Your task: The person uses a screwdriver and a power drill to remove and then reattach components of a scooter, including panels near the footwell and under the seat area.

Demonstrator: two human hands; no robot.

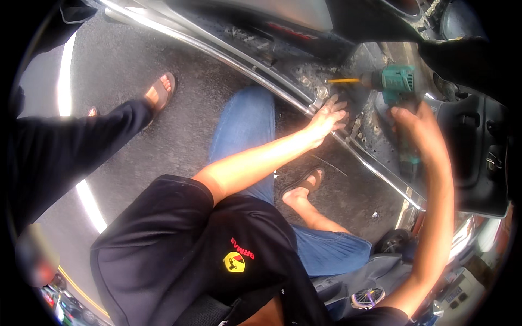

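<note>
The right hand is gripping a green cordless drill, its yellow bit pointing left along the metal frame. The left hand is resting open just below the tip, apparently bracing.

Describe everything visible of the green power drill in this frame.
The power drill has a teal-green plastic body with a dark front end and a thin yellow bit pointing left, roughly level, toward the grimy metal underside of the vehicle. Its handle runs down into the right hand, whose grip hides most of it; a teal patch shows lower down. The bit tip sits just above the left hand, which rests fingers spread on the chrome rail. Whether the bit touches metal cannot be told.
</note>
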